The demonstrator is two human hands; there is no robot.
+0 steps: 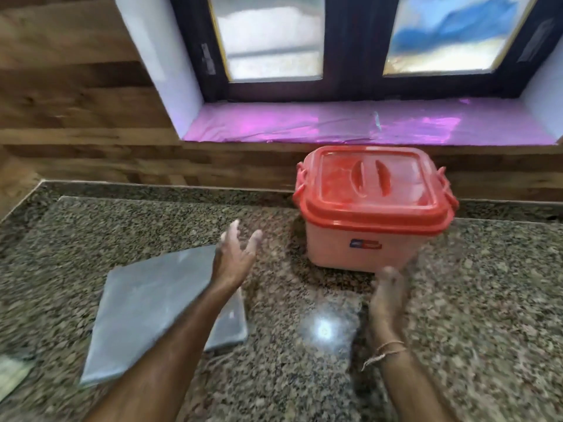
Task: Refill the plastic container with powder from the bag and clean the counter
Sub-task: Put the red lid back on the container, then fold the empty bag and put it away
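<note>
A pale pink plastic container (359, 251) with a red clip-on lid (374, 187) stands closed on the granite counter (487, 300), near the back wall. My left hand (234, 257) hovers to its left with fingers spread and nothing in it. My right hand (388, 296) is raised just in front of the container's lower right corner, fingers apart and blurred by motion, holding nothing. A flat grey bag (143, 309) lies on the counter at the left, partly under my left forearm.
A window sill covered in shiny pink sheet (365, 123) runs behind the container under a dark-framed window. Wood-look wall panels (76, 117) close off the back and left. A pale scrap (12, 373) lies at the counter's left edge.
</note>
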